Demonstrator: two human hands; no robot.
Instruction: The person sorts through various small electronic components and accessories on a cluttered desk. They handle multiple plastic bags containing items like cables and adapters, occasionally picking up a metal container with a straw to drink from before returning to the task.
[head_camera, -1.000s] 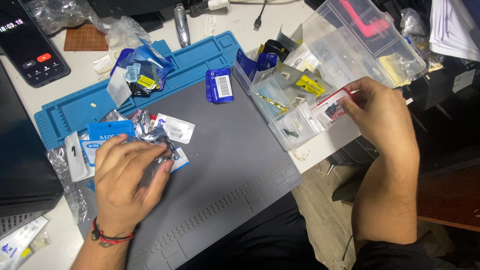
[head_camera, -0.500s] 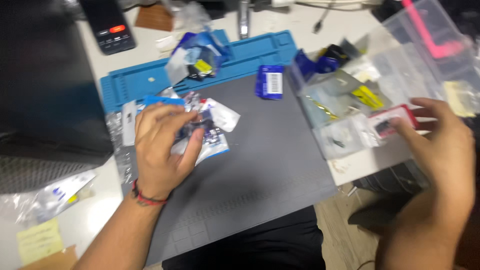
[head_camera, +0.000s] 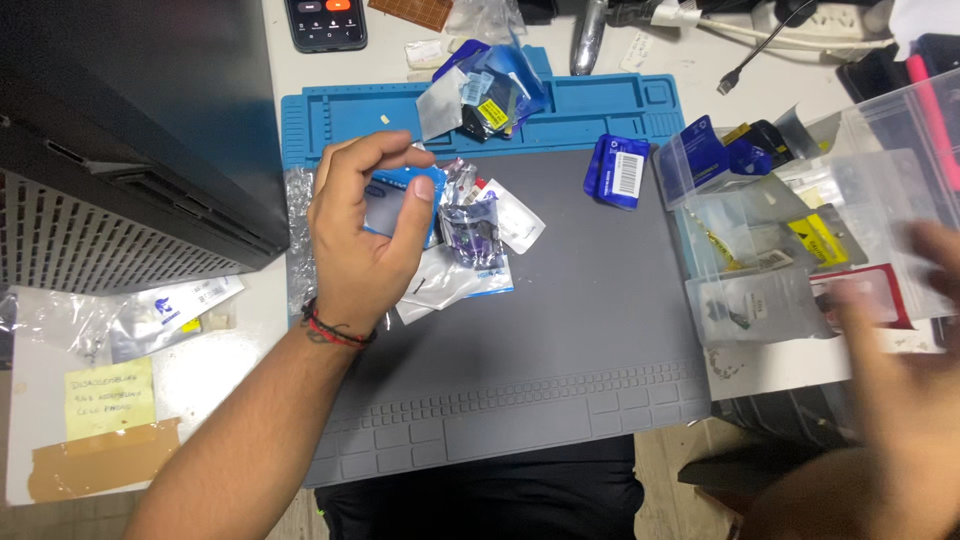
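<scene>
Two hands worked: left hand (head_camera: 365, 235) pinched a blue packet (head_camera: 398, 205) mid-frame; right hand (head_camera: 900, 350) lower right, blurred, grip unclear.

white table (head_camera: 770, 365) bears grey-blue work mat (head_camera: 560, 340), phone (head_camera: 325, 20), yellow note (head_camera: 110, 397).

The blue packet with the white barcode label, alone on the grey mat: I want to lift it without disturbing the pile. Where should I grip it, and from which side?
The blue packet lies flat and slightly tilted on the grey mat, with bare mat below and to its left. Probably best to come from the lower left and pinch its lower edge with the fingers, away from the clear bags on its right.
</scene>
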